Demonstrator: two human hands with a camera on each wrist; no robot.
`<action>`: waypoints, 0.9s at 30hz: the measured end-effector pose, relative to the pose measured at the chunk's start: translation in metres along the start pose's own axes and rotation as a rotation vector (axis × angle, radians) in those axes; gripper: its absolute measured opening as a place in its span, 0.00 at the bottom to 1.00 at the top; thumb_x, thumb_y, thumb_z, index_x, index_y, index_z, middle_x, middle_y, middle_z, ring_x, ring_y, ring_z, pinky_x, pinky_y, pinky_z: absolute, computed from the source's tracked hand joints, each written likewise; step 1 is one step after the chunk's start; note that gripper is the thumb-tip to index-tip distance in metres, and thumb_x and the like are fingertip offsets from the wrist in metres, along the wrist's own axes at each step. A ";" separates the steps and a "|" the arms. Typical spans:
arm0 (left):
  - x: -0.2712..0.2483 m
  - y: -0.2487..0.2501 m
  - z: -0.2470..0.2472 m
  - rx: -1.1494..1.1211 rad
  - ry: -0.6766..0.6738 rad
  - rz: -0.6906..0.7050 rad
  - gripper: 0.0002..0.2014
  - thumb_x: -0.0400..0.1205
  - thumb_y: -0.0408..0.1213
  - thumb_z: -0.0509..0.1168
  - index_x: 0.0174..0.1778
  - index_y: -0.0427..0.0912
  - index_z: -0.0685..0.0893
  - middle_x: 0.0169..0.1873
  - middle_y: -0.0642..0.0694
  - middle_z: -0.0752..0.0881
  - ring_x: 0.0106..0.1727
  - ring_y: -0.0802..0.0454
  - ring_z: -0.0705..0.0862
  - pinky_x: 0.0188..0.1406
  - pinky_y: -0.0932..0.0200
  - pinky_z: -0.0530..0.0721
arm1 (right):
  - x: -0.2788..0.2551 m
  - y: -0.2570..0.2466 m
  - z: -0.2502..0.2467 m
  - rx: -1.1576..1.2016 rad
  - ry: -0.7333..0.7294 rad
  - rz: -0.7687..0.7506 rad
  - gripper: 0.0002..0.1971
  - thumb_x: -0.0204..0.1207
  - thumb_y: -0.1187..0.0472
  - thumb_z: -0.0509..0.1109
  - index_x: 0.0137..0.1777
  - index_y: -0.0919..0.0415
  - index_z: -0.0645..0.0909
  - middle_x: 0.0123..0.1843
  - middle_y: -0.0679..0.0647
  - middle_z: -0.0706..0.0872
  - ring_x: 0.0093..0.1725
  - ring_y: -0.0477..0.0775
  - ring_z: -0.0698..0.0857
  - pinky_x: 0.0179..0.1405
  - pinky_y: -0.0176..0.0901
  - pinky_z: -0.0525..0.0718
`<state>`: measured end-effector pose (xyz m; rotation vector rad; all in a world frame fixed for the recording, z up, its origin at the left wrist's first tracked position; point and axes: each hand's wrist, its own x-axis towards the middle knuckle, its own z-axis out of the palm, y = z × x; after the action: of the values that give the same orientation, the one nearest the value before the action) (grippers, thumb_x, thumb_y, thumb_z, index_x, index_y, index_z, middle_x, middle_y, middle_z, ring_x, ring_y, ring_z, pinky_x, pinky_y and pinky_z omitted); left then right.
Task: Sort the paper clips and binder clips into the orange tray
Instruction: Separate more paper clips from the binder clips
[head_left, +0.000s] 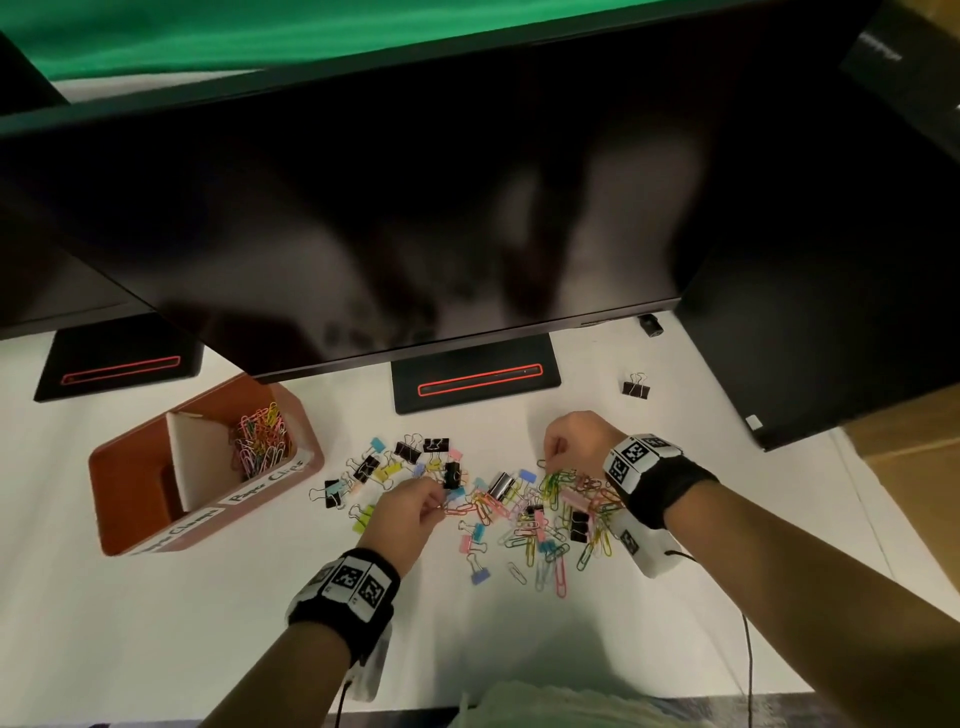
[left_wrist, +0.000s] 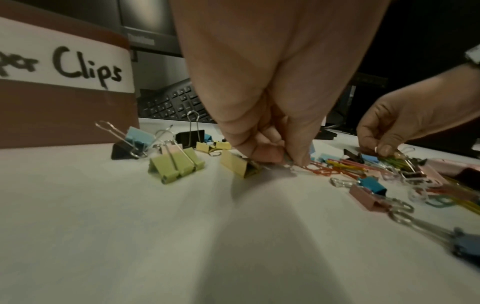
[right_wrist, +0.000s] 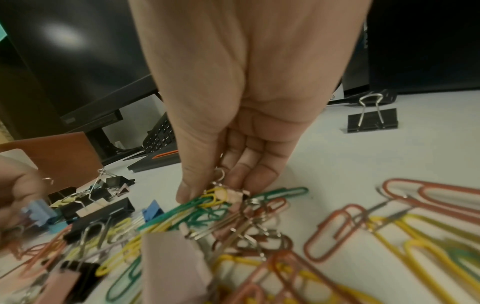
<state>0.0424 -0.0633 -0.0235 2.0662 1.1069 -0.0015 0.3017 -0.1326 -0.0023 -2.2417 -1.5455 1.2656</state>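
The orange tray (head_left: 127, 470) stands at the left, split by a white divider; coloured paper clips (head_left: 260, 439) fill its far compartment. A mixed pile of paper clips and binder clips (head_left: 524, 512) lies mid-table. At the pile's left edge my left hand (head_left: 434, 506) pinches a small wire clip (left_wrist: 291, 165) beside a yellow binder clip (left_wrist: 237, 165). At the pile's far right my right hand (head_left: 553, 460) pinches a small pink binder clip (right_wrist: 233, 194) tangled with yellow and green paper clips. Curled fingers hide both grips in the head view.
A lone black binder clip (head_left: 636, 387) stands apart at the back right. Dark monitors overhang the table; their stands (head_left: 475, 382) sit behind the pile. A keyboard (left_wrist: 176, 103) lies under the monitor. The table's front edge is near my body.
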 end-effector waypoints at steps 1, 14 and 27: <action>0.000 -0.001 -0.002 -0.013 0.012 -0.009 0.08 0.75 0.27 0.69 0.49 0.39 0.85 0.43 0.48 0.83 0.43 0.54 0.82 0.43 0.72 0.76 | 0.000 0.002 0.000 0.014 0.015 -0.005 0.05 0.71 0.62 0.75 0.46 0.62 0.85 0.43 0.51 0.83 0.44 0.49 0.81 0.39 0.33 0.80; -0.006 0.007 0.004 0.127 -0.098 0.168 0.14 0.77 0.27 0.67 0.58 0.40 0.84 0.44 0.48 0.79 0.43 0.53 0.81 0.50 0.63 0.80 | -0.012 0.000 0.000 -0.220 -0.107 -0.133 0.17 0.74 0.59 0.71 0.63 0.53 0.82 0.54 0.53 0.86 0.57 0.53 0.81 0.53 0.42 0.80; 0.009 0.012 0.020 0.177 -0.063 0.172 0.01 0.78 0.30 0.66 0.42 0.38 0.83 0.42 0.51 0.74 0.45 0.53 0.76 0.46 0.62 0.76 | -0.009 0.001 0.012 -0.488 -0.103 -0.241 0.13 0.76 0.52 0.69 0.57 0.54 0.85 0.56 0.53 0.76 0.58 0.57 0.76 0.56 0.47 0.75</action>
<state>0.0631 -0.0732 -0.0331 2.2981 0.9163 -0.0816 0.2928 -0.1443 -0.0056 -2.1688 -2.2904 1.0339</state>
